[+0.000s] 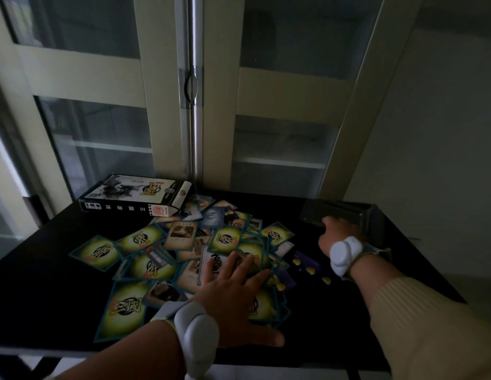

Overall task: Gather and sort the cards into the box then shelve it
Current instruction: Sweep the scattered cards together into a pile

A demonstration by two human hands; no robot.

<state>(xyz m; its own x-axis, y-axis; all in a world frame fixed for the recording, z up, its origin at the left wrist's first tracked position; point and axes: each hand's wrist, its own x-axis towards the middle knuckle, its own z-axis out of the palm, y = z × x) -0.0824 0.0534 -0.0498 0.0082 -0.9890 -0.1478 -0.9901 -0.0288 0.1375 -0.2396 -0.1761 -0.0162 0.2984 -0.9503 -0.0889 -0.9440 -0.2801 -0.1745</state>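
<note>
Black desk (47, 283) carries scattered cards (145, 239); my left hand (233, 300) lies flat on them, fingers released, while my right hand (335, 237) grasps a clear case (346, 212).

A: The cards (145, 239) are seen as thin printed paper with a slight gloss; a soft shine is shown on the yellow-green backs.

B: The box (134, 196) is taken for printed cardboard, smooth, with a weak sheen on its top face.

A: The counter (47, 283) is seen as a black surface, smooth and mostly matt.

B: The cabinet doors (266, 86) are framed in pale painted material, and the panes are of glass, partly frosted. The handle (191, 89) between them looks like brushed metal.

A: A ribbed knitted cloth is seen on the sleeve (420, 325). The wrist devices (195, 325) look like smooth matt plastic.
</note>
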